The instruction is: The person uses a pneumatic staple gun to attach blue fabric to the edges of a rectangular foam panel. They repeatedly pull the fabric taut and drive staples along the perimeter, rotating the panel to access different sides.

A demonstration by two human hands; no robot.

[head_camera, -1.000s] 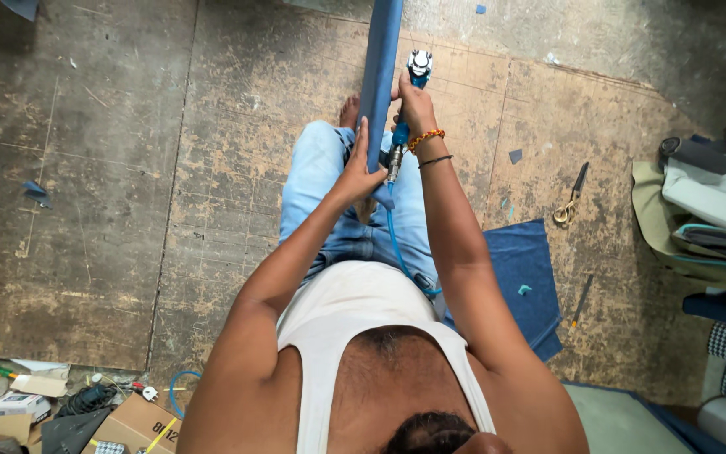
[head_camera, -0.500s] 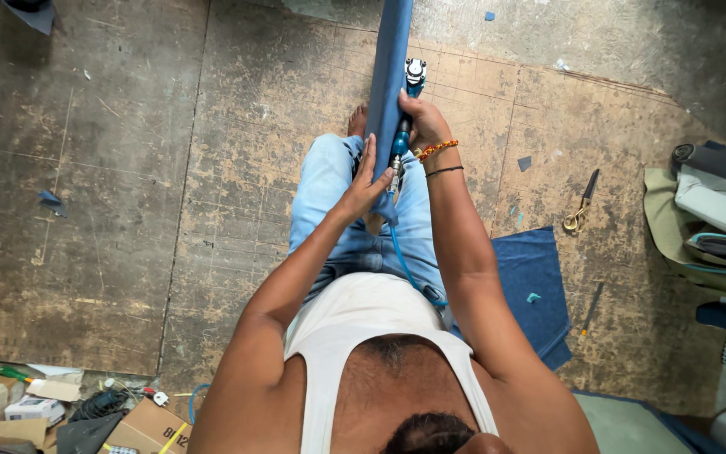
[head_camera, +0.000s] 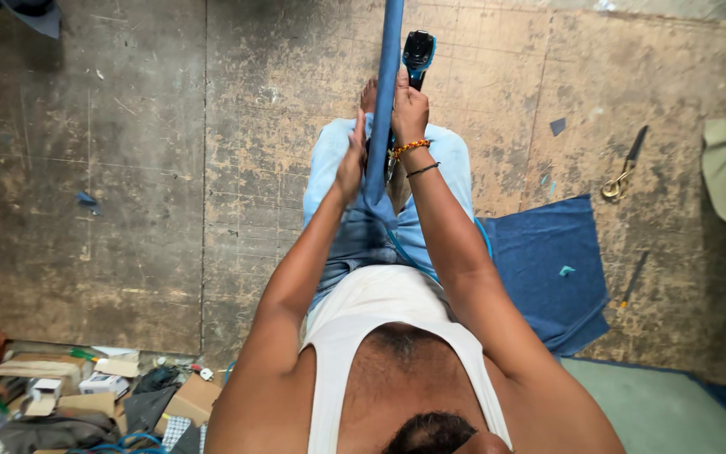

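While the person sits on the worn floor (head_camera: 128,168) and looks straight down, a heap of cardboard scraps and small boxes (head_camera: 86,387) fills the bottom left corner of the view, well apart from the work. Nearer the middle, the left hand (head_camera: 350,164) lies flat and open against the left side of a long blue fabric-covered strip (head_camera: 386,92), palm pressing it, fingers stretched out rather than curled round it. That strip stands between the two hands with its long axis running away from the body toward the top edge, its lower end down at the lap over the light blue jeans (head_camera: 329,176). Just right of it, the right hand (head_camera: 409,109) is clenched around the handle of a black and blue hand tool (head_camera: 418,52), whose head sits just beside the strip. Both hands are about equally close. Farther right, a blue cloth (head_camera: 548,261) lies on the floor, with scissors (head_camera: 625,168) beyond it.
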